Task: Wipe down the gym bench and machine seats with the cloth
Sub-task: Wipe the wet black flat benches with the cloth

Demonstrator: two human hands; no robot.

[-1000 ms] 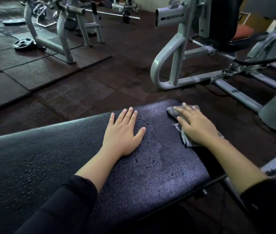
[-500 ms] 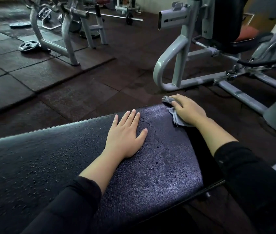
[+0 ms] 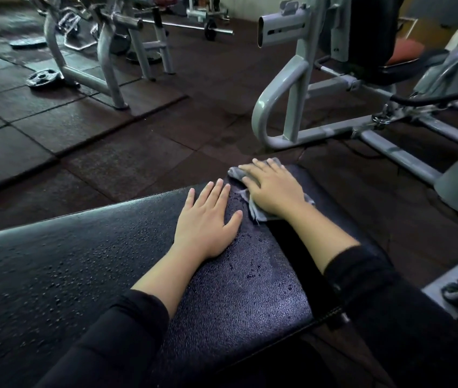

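Right hand flat on cloth, bench; left hand beside.

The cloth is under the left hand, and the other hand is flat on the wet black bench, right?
Not quite. The head view shows the cloth under the right hand, pressed flat near the far edge of the bench. It is the left hand that lies flat on the wet black padding, with nothing under it.
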